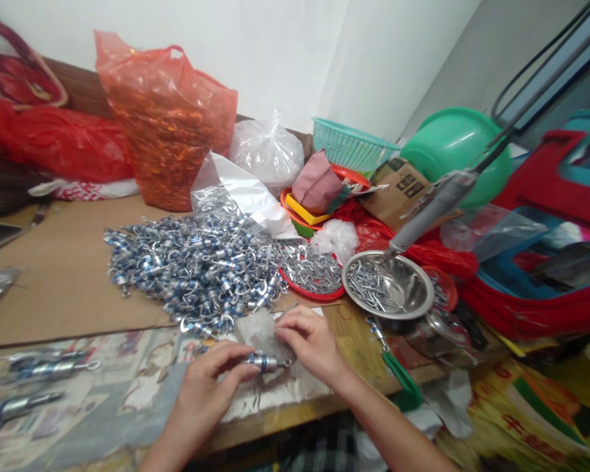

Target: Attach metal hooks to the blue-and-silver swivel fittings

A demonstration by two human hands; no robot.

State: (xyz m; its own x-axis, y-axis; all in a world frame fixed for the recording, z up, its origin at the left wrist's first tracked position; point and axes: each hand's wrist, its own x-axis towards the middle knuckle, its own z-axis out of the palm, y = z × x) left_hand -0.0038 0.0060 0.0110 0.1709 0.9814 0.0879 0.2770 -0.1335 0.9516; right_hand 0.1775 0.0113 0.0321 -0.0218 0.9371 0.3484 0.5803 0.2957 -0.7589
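Metal fitting (264, 362), long axis sideways, ringed end rightward

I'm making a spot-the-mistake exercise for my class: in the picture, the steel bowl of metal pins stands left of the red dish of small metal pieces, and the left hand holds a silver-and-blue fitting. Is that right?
Not quite: the head view shows the steel bowl of metal pins standing right of the red dish, not left. The rest stands.
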